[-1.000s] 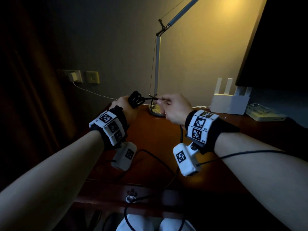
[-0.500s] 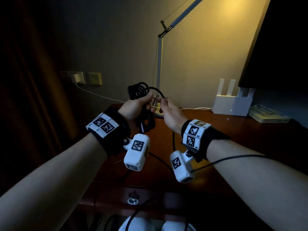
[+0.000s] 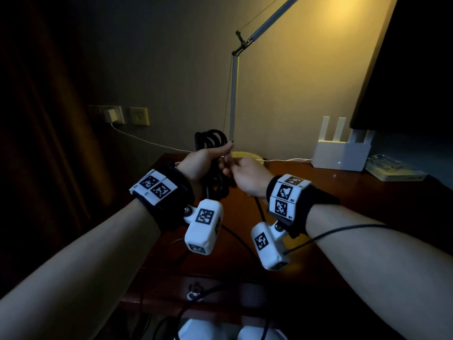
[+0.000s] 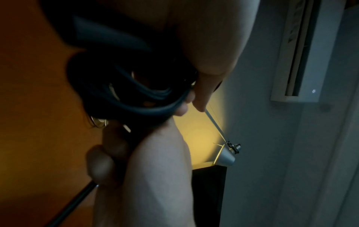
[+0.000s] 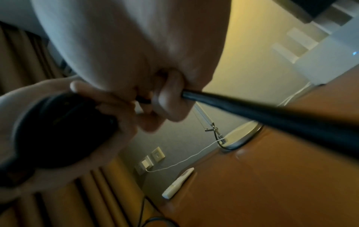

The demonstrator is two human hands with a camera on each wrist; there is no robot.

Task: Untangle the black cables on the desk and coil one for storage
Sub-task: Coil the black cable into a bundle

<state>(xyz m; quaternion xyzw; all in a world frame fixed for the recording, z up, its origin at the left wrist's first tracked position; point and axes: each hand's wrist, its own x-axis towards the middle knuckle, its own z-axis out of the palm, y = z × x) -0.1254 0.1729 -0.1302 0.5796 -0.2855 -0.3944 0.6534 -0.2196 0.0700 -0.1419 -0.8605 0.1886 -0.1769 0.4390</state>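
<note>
My left hand (image 3: 203, 160) grips a bundle of black cable coils (image 3: 210, 139), held upright above the desk; the loops (image 4: 132, 92) fill the left wrist view. My right hand (image 3: 245, 175) is right beside it, fingers curled round the loose strand of the same black cable (image 5: 272, 113). That strand (image 3: 259, 209) hangs down from the right fist past the wrist toward the desk (image 3: 367, 197). More black cable (image 3: 235, 236) lies on the desk under my forearms and drops over the front edge.
A desk lamp with a round base (image 3: 247, 157) stands just behind my hands. A white router (image 3: 340, 155) and a flat white device (image 3: 394, 171) sit at the back right. A white remote (image 5: 177, 182) lies near the desk's left edge. A charger (image 3: 110, 116) is plugged into the wall.
The left hand turned the coil upright and now holds a bigger bundle. The right hand moved in close to the left hand, feeding cable to the coil.
</note>
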